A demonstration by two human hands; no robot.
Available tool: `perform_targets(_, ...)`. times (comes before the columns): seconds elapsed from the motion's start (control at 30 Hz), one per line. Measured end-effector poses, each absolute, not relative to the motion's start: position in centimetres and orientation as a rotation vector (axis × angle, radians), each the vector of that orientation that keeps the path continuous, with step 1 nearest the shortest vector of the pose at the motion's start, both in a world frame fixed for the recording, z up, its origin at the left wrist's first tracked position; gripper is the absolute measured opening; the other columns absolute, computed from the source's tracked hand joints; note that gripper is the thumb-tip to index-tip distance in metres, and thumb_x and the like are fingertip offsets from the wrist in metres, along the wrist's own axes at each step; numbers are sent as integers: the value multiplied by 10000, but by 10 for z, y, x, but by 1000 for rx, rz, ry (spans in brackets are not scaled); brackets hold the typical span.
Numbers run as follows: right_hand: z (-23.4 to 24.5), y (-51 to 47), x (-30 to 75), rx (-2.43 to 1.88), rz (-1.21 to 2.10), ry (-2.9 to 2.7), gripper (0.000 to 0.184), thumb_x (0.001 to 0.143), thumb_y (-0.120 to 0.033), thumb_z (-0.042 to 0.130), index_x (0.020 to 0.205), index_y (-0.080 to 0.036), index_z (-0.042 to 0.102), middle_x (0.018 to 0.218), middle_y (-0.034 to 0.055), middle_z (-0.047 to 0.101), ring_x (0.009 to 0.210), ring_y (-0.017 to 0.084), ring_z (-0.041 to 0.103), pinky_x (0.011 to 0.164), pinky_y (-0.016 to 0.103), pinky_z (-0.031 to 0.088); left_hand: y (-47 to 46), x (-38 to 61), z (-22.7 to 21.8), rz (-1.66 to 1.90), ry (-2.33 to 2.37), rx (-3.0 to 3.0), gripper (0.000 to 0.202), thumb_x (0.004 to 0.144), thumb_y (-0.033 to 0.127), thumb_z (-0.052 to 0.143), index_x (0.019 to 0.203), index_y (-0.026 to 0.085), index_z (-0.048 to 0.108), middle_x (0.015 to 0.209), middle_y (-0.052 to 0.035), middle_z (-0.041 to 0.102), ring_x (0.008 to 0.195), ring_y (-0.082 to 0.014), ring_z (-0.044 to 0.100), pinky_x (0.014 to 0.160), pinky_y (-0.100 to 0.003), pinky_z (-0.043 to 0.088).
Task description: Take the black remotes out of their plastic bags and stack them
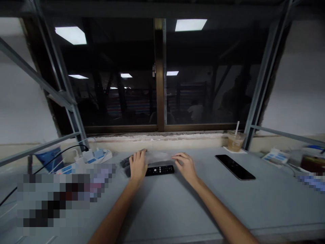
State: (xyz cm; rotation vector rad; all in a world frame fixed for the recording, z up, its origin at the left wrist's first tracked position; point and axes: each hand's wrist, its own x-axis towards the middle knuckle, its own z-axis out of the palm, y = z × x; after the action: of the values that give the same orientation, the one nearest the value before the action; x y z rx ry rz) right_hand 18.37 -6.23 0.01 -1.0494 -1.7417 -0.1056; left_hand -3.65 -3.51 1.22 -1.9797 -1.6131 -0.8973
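A black remote control with light-coloured buttons lies flat on the grey table between my hands. Behind it stretches a thin clear plastic bag, blurred and hard to make out. My left hand is bent over the bag's left end, its fingers closed on the plastic. Beside and beneath that hand show dark objects, partly hidden, whose kind I cannot tell. My right hand pinches the bag's right edge between thumb and fingertips, just beyond the remote's right end.
A black smartphone lies to the right. Behind it stands a lidded plastic cup with a straw. Power strips with plugs and cables sit at the left; another power strip is far right. Metal frame posts flank the dark window.
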Motion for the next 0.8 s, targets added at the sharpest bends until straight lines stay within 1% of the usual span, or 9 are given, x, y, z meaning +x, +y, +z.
perform_targets(0.1,0,-60,191,-1120,-76,-1624,275,726,-84,462,851,-188,684,831,49,641,781,172,576,722,289,441,-29,-42,9,-1104,-1689,-1985,288,832,241,451,1105,174,515,995,-95,592,948,-263,529,801,-407,402)
perform_targets(0.2,-5,-57,198,-1247,-28,-1531,270,708,-101,463,846,-181,681,815,41,639,721,162,571,690,274,442,-29,-40,6,-1288,-1525,-2182,252,857,257,413,1071,171,516,994,-83,583,946,-210,545,815,-343,426)
perform_targets(0.33,-11,-55,208,-1505,-49,-1465,333,704,-104,451,939,-185,674,869,49,631,742,173,554,667,279,425,-37,-28,3,-1252,-1314,-2406,282,893,285,344,1082,184,528,998,-65,574,963,-177,538,870,-310,411)
perform_targets(0.47,-12,-54,221,-1607,-275,-1379,362,747,-120,422,991,-216,671,924,67,619,873,211,513,733,318,396,-40,-24,2,-1212,-1308,-2479,354,920,276,252,1133,194,523,1005,-59,584,981,-167,536,893,-313,403)
perform_targets(0.57,-12,-53,229,-1646,-384,-1359,378,760,-103,414,1012,-224,670,995,91,613,915,235,495,788,371,366,-37,-28,2,-1222,-1340,-2463,381,923,268,231,1139,193,536,994,-61,588,978,-168,541,887,-313,409)
perform_targets(0.67,-18,-51,232,-1841,-289,-1458,359,744,-70,442,961,-214,689,1033,120,619,946,256,515,815,394,349,-35,-31,2,-1216,-1382,-2430,368,915,276,271,1128,184,557,993,-66,586,963,-178,550,874,-315,413)
perform_targets(0.73,-21,-52,230,-1953,-200,-1530,296,728,-81,486,886,-202,706,980,127,644,923,259,551,805,382,359,-36,-31,3,-1213,-1399,-2404,364,908,276,294,1159,182,540,1015,-71,577,951,-183,555,862,-318,416)
perform_targets(0.8,-23,-53,226,-1976,-158,-1573,230,724,-127,525,849,-181,710,926,130,659,892,266,580,790,376,374,-38,-30,4,-1229,-1410,-2367,377,900,273,314,1230,192,479,1046,-72,562,945,-183,557,848,-315,420)
